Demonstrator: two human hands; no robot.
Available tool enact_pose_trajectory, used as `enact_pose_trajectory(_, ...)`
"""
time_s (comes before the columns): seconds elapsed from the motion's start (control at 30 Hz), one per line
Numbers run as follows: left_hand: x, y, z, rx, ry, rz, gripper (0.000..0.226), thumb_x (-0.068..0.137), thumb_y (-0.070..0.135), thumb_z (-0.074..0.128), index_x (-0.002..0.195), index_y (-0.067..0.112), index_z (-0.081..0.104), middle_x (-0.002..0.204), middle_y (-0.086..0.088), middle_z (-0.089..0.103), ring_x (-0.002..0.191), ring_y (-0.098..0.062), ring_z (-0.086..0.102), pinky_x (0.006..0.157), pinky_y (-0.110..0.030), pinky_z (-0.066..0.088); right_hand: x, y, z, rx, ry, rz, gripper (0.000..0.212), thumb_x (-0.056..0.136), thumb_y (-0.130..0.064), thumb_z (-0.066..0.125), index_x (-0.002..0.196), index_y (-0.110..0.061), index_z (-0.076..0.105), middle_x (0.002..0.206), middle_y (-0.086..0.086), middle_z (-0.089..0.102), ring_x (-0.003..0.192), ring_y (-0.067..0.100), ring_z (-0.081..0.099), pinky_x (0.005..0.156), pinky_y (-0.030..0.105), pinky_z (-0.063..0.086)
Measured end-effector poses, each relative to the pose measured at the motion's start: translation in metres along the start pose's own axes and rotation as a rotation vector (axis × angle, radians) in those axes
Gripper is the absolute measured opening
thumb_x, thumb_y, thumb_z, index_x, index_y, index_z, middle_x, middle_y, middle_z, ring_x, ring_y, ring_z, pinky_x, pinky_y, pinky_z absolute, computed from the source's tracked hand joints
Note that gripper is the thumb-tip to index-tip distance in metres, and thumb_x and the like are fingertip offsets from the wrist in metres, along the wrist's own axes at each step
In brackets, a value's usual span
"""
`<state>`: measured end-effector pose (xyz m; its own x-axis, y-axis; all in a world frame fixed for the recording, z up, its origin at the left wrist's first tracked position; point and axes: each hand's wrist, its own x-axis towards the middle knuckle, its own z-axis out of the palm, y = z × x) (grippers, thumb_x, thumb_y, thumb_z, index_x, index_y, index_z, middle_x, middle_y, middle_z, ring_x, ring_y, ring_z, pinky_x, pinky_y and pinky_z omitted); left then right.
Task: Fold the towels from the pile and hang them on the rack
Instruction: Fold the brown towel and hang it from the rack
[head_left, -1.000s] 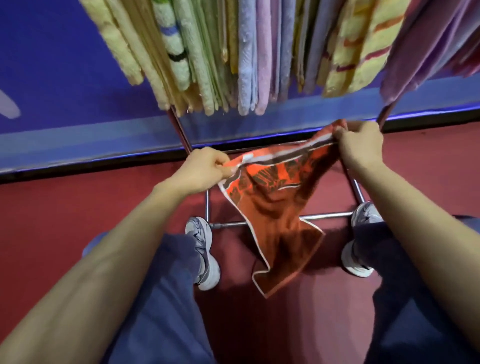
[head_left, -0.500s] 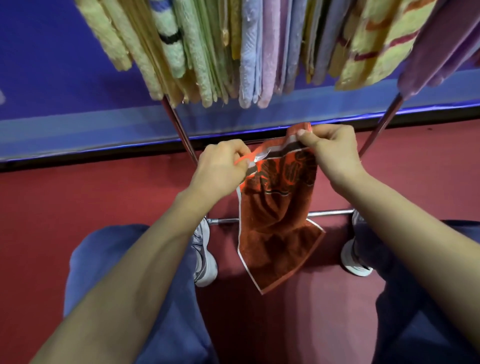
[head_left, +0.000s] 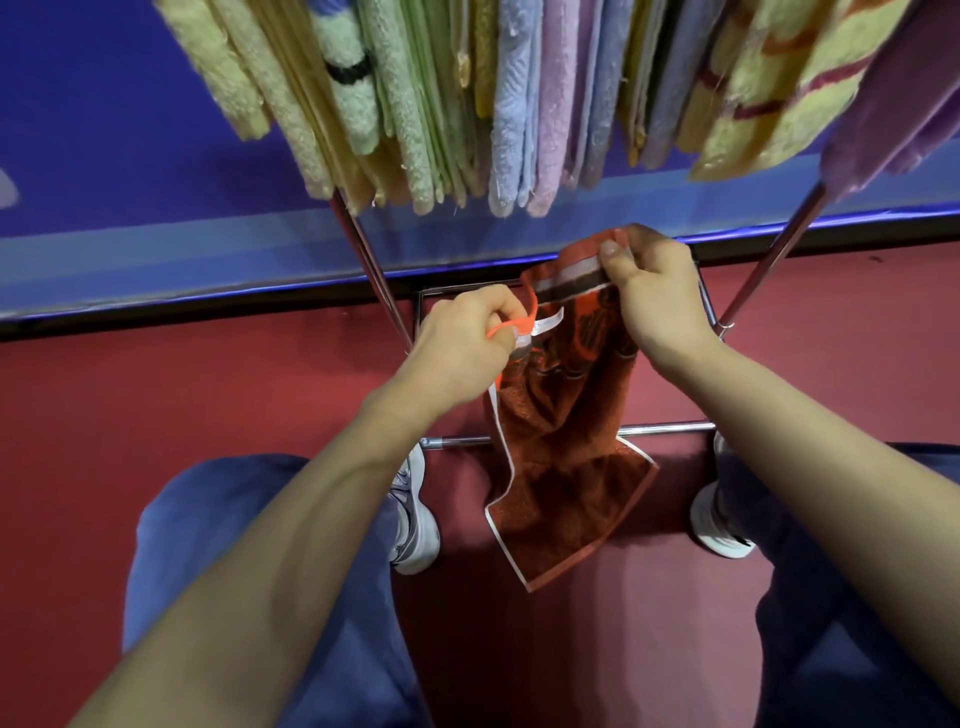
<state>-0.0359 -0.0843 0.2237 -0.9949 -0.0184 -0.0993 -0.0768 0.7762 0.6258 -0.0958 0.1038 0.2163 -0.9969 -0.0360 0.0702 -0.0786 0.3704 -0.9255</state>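
Pinching an orange towel (head_left: 563, 441) by its top edge, left hand (head_left: 467, 343), right hand (head_left: 657, 291), below hung towels (head_left: 519, 104).

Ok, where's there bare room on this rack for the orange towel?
The hanging towels are packed, no gap visible. Bare spots: the low front bar between orange towel and right shoe, and the back bar beside the left slanted leg.

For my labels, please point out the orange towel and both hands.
orange towel (head_left: 563, 483): head view, hanging lower part.
left hand (head_left: 460, 345): head view, back of hand.
right hand (head_left: 657, 296): head view, back of hand.
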Motion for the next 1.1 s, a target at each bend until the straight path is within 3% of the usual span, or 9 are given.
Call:
enact_pose_trajectory(0.13,-0.002,-0.002,-0.002,-0.031,-0.019,-0.02,0.012,0.085,0.016,0.062,0.086,0.027,0.067,0.06,0.008,0.065,0.067,-0.014,0.065,0.075,-0.035,0.055,-0.001,-0.006,-0.003,-0.049,0.044,-0.071,0.035,0.1,-0.02,0.05,0.066,-0.026,0.043,0.052,-0.022,0.052,0.056,-0.004,0.046,0.064,0.027,0.034)
enact_pose_trajectory(0.23,-0.002,-0.001,-0.002,-0.127,-0.005,-0.077,0.009,0.084,0.016,0.064,0.082,0.024,0.068,0.058,0.004,0.065,0.057,-0.011,0.061,0.069,-0.034,0.054,-0.01,-0.008,0.004,-0.159,-0.089,-0.149,0.03,0.098,-0.019,0.052,0.07,-0.027,0.053,0.062,-0.017,0.057,0.067,0.0,0.052,0.069,0.027,0.04)
enact_pose_trajectory(0.33,-0.001,0.002,-0.002,-0.301,0.002,-0.167,0.007,0.074,0.025,0.063,0.077,0.024,0.069,0.06,0.001,0.068,0.057,-0.016,0.062,0.069,-0.038,0.056,-0.023,-0.005,0.013,-0.295,-0.239,-0.169,0.02,0.098,-0.018,0.053,0.08,-0.013,0.059,0.068,-0.006,0.059,0.075,0.02,0.055,0.068,0.031,0.033)
enact_pose_trajectory(0.43,0.0,0.005,-0.002,-0.469,0.007,-0.284,0.005,0.078,0.019,0.066,0.082,0.021,0.069,0.068,-0.001,0.069,0.064,-0.017,0.063,0.065,-0.033,0.056,-0.029,-0.003,0.017,-0.331,-0.273,-0.175,0.021,0.099,-0.021,0.053,0.086,-0.008,0.064,0.074,0.005,0.064,0.078,0.029,0.057,0.072,0.037,0.038)
enact_pose_trajectory(0.53,-0.001,0.009,-0.004,-0.62,0.011,-0.374,0.009,0.093,0.007,0.063,0.096,0.013,0.069,0.077,-0.005,0.068,0.066,-0.013,0.065,0.058,-0.028,0.059,-0.029,-0.002,0.018,-0.313,-0.243,-0.212,0.021,0.097,-0.023,0.057,0.081,-0.013,0.066,0.07,0.002,0.066,0.071,0.022,0.058,0.073,0.039,0.042)
enact_pose_trajectory(0.63,-0.001,0.008,-0.006,-0.798,-0.005,-0.437,0.015,0.095,0.011,0.064,0.107,0.006,0.07,0.086,-0.01,0.071,0.072,-0.017,0.07,0.061,-0.029,0.061,-0.035,-0.004,0.02,-0.298,-0.212,-0.309,0.017,0.094,-0.022,0.063,0.08,-0.019,0.073,0.059,-0.006,0.057,0.063,0.011,0.05,0.061,0.026,0.032)
enact_pose_trajectory(0.77,-0.003,0.007,-0.005,-0.903,-0.026,-0.453,0.021,0.095,0.01,0.065,0.114,0.001,0.067,0.098,-0.018,0.073,0.076,-0.022,0.074,0.068,-0.031,0.062,-0.042,-0.003,0.026,-0.33,-0.147,-0.386,0.009,0.084,-0.018,0.069,0.086,-0.015,0.078,0.069,0.002,0.061,0.065,0.017,0.056,0.064,0.029,0.04)
enact_pose_trajectory(0.9,-0.004,0.008,-0.005,-0.923,-0.038,-0.451,0.022,0.095,0.008,0.064,0.115,-0.001,0.067,0.095,-0.018,0.074,0.074,-0.021,0.074,0.065,-0.029,0.061,-0.044,-0.007,0.024,-0.216,-0.131,-0.362,0.011,0.077,-0.015,0.077,0.087,-0.017,0.077,0.07,-0.01,0.06,0.061,0.009,0.056,0.063,0.008,0.04)
enact_pose_trajectory(1.1,-0.003,0.007,-0.006,-0.915,-0.054,-0.459,0.022,0.096,0.008,0.061,0.116,0.002,0.068,0.099,-0.02,0.074,0.076,-0.024,0.073,0.065,-0.027,0.061,-0.047,-0.011,0.024,-0.114,-0.205,-0.318,0.01,0.076,-0.009,0.079,0.084,-0.014,0.076,0.071,-0.005,0.069,0.064,0.014,0.064,0.065,0.016,0.051)
